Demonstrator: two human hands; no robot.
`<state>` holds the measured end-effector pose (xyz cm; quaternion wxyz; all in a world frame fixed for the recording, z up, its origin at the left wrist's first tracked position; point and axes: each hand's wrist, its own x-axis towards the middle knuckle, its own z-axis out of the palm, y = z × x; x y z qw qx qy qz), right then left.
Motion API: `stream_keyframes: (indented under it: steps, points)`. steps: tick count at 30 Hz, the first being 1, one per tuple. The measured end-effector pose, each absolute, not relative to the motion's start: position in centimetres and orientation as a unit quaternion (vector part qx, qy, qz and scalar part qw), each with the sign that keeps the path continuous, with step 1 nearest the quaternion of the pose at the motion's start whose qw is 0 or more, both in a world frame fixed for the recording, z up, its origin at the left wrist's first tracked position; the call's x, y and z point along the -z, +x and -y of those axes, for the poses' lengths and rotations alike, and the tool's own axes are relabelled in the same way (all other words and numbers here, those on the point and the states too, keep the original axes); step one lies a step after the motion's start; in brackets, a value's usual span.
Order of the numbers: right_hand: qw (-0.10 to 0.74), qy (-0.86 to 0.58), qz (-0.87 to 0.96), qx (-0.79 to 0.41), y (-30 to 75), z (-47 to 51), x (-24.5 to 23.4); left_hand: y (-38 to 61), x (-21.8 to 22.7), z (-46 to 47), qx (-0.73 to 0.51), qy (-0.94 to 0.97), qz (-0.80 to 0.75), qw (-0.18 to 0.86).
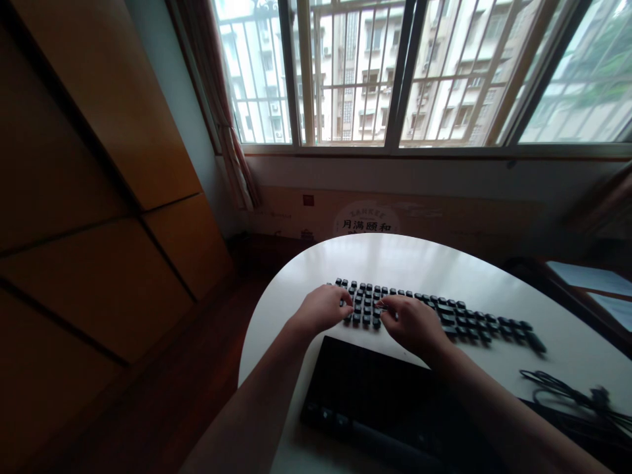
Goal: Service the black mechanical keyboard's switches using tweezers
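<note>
Several rows of loose black keycaps [469,319] lie on a white round table [395,260]. My left hand [322,309] rests at the left end of the rows, its fingers curled with the tips among the keycaps. My right hand [413,324] is close beside it, fingertips pinched together on a keycap in the same cluster. What the left fingers hold is too small to make out. A black keyboard body [368,392] lies on the table between me and the keycaps, under my forearms.
A black cable [567,388] curls on the table at the right. Wooden cabinets [99,197] line the left wall above a dark wood floor. A barred window [395,72] and a curtain [232,131] are behind the table. Papers [592,280] lie at the far right.
</note>
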<state>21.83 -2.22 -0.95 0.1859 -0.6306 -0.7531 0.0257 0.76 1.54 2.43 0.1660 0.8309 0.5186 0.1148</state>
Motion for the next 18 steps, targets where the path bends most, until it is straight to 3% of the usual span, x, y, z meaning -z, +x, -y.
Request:
stream_keyframes:
  steps: [18]
  points:
    - [0.109,-0.595,0.793,-0.071,21.89,2.16,1.53,0.77,-2.74,-1.31,-0.118,0.848,-0.486,0.175]
